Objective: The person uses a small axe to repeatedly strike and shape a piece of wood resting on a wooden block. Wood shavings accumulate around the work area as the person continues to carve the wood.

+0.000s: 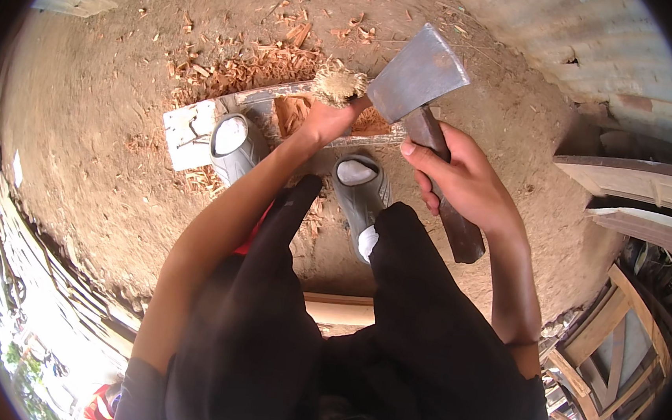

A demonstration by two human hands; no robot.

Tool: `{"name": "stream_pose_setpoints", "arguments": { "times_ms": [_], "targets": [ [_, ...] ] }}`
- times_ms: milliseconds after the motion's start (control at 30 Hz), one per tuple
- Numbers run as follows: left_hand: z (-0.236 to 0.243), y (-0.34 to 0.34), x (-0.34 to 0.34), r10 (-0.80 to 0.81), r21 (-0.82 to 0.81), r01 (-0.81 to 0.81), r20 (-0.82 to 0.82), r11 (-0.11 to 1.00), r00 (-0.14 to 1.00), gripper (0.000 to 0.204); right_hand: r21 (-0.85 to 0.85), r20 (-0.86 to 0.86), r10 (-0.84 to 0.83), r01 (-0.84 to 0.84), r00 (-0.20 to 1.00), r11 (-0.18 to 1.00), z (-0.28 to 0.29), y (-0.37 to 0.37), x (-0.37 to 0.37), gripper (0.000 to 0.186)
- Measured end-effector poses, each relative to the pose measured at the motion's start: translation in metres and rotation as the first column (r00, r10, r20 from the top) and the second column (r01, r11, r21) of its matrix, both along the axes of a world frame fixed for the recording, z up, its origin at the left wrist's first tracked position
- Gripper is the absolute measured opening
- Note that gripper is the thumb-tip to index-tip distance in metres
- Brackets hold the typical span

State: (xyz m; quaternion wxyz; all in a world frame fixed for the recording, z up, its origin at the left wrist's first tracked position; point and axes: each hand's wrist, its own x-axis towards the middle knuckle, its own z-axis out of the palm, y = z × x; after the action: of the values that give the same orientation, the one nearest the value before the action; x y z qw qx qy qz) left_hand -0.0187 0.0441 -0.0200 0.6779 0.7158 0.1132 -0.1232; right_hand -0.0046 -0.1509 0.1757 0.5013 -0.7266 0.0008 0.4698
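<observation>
An earth floor (88, 151) is bounded by corrugated metal sheeting (555, 38). A worn wooden beam (184, 131) is laid crosswise by the grey shoes (238, 153), apparently kept within reach; whether it is pinned by them cannot be told. A hatchet (417, 78), blade raised, is gripped partway along its handle by the right hand (469, 177), fingers curled round, likely for control. A frayed-topped wooden piece (340, 82) is held above the beam by the left hand (329, 123), seemingly closed, its fingers mostly hidden. Wood shavings (284, 64) are scattered beyond.
</observation>
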Motion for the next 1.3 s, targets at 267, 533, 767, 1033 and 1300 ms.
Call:
{"name": "stream_pose_setpoints", "arguments": {
  "times_ms": [267, 533, 767, 1033, 1300],
  "targets": [
    [0.037, 0.002, 0.006, -0.076, 0.115, 0.078, -0.022, 0.990, 0.997, 0.037, 0.023, 0.069, 0.083, -0.084, 0.994, 0.996, 0.016, 0.010, -0.004, 0.023],
    [0.016, -0.002, 0.004, 0.010, 0.069, -0.005, -0.075, 0.998, 0.997, 0.043, 0.084, 0.123, 0.088, -0.098, 0.989, 0.992, 0.038, 0.026, 0.002, 0.022],
    [-0.007, -0.002, 0.005, 0.073, 0.012, -0.072, -0.101, 0.997, 0.992, 0.047, 0.083, 0.107, 0.086, -0.095, 0.991, 0.992, 0.043, 0.030, -0.001, 0.021],
    [0.014, -0.008, 0.006, 0.267, -0.110, -0.263, 0.026, 0.959, 0.963, 0.038, 0.069, 0.088, 0.099, -0.106, 0.991, 0.992, 0.034, 0.030, -0.005, 0.025],
    [0.022, -0.006, 0.007, 0.234, -0.067, -0.234, -0.019, 0.970, 0.972, 0.037, 0.065, 0.378, 0.006, -0.033, 0.926, 0.997, 0.051, 0.043, -0.010, 0.022]
  ]
}}
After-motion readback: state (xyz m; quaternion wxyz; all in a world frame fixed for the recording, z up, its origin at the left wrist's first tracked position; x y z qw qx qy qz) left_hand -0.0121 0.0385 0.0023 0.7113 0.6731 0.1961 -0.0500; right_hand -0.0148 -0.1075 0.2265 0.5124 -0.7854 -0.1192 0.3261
